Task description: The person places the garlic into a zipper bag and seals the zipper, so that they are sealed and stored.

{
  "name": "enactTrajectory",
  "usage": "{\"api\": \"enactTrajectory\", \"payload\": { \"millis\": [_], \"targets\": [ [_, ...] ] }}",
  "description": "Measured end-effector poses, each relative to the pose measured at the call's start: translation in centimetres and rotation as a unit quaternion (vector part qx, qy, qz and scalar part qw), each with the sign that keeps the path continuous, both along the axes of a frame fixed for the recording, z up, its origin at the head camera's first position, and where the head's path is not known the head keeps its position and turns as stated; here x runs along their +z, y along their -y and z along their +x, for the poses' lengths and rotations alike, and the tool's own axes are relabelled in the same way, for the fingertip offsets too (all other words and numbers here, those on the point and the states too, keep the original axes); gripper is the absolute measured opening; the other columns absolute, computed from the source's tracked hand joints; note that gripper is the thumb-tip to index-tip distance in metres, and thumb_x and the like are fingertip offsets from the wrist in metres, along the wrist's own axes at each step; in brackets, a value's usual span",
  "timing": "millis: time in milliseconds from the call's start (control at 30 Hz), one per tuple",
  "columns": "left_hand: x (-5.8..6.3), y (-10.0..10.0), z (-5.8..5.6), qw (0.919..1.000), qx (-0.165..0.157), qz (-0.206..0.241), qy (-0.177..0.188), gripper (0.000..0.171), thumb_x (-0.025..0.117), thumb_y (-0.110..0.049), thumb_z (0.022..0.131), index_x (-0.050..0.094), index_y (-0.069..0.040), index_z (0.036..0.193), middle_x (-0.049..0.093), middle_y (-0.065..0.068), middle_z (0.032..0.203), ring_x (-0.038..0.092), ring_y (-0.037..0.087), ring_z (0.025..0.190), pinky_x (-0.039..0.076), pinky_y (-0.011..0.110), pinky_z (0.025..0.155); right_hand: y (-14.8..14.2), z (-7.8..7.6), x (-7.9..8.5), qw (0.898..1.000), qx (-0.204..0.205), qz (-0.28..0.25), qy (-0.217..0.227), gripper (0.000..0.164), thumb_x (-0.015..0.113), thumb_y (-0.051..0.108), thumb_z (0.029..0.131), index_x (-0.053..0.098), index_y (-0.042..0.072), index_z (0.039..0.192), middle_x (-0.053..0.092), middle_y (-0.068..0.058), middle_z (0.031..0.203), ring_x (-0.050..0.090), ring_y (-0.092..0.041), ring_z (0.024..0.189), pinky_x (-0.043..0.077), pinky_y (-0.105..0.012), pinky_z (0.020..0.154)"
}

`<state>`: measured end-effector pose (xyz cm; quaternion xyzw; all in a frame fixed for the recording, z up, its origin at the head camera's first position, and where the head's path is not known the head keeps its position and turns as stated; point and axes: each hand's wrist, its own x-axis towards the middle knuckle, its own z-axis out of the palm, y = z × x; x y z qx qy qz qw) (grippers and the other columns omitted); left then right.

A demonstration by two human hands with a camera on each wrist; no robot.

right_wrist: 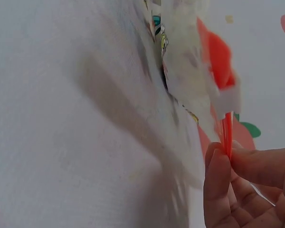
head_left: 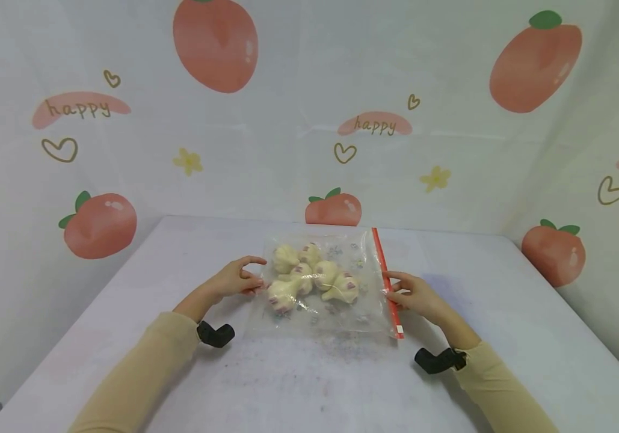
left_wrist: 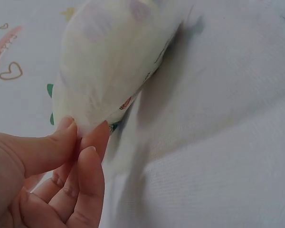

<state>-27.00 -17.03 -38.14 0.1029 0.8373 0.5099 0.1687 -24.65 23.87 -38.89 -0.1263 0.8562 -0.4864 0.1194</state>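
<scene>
A clear zip bag with a red seal strip along its right side holds several garlic bulbs. My left hand pinches the bag's left edge between thumb and forefinger; in the left wrist view the plastic bunches at the fingertips. At the other side my right hand pinches the red strip, as the right wrist view shows up close. The bulbs bulge the plastic toward the left half. Shadow lies under the bag in both wrist views.
A white-covered table spreads beneath the bag. Behind and at the sides hangs a white cloth backdrop printed with fruit, hearts and the word happy. Black curved pieces sit at both wrists, by the beige sleeves.
</scene>
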Motion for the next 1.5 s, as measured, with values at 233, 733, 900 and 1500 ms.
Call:
{"api": "enactTrajectory", "payload": {
  "millis": [233, 733, 900, 1500],
  "targets": [
    [0.0, -0.1, 0.3, 1.0000, 0.004, -0.002, -0.003, 0.052, 0.058, -0.006, 0.091, 0.037, -0.003, 0.138, 0.067, 0.001, 0.075, 0.059, 0.005, 0.064, 0.051, 0.021, 0.065, -0.5, -0.1, -0.3, 1.000, 0.005, 0.016, -0.014, 0.055, 0.062, 0.009, 0.088, 0.040, -0.005, 0.136, 0.057, -0.016, 0.094, 0.057, -0.006, 0.071, 0.050, -0.019, 0.063],
    [0.4, -0.2, 0.5, 0.9998, -0.001, -0.014, -0.013, 0.052, 0.057, -0.004, 0.091, 0.036, -0.003, 0.139, 0.069, 0.010, 0.082, 0.062, 0.009, 0.069, 0.053, 0.025, 0.070, -0.9, -0.3, -0.7, 1.000, 0.012, 0.012, -0.009, 0.056, 0.062, 0.009, 0.089, 0.039, -0.005, 0.137, 0.056, -0.016, 0.094, 0.056, -0.006, 0.068, 0.049, -0.020, 0.061],
    [0.3, -0.1, 0.5, 0.9997, -0.003, -0.018, -0.016, 0.052, 0.057, -0.004, 0.091, 0.036, -0.003, 0.139, 0.068, 0.007, 0.079, 0.062, 0.008, 0.069, 0.053, 0.024, 0.070, -0.9, -0.3, -0.6, 1.000, 0.011, 0.017, -0.012, 0.056, 0.062, 0.010, 0.089, 0.039, -0.004, 0.137, 0.057, -0.016, 0.095, 0.056, -0.007, 0.068, 0.050, -0.021, 0.061],
    [-0.1, 1.1, 0.8, 0.9951, -0.062, -0.033, 0.070, 0.072, 0.057, -0.026, 0.093, 0.014, -0.013, 0.149, 0.065, 0.003, 0.082, 0.062, 0.010, 0.070, 0.053, 0.026, 0.070, -2.0, 0.5, 0.2, 0.996, 0.067, 0.001, 0.065, 0.069, 0.067, 0.013, 0.085, 0.031, -0.002, 0.142, 0.057, -0.010, 0.091, 0.060, -0.010, 0.070, 0.051, -0.024, 0.066]
  ]
}}
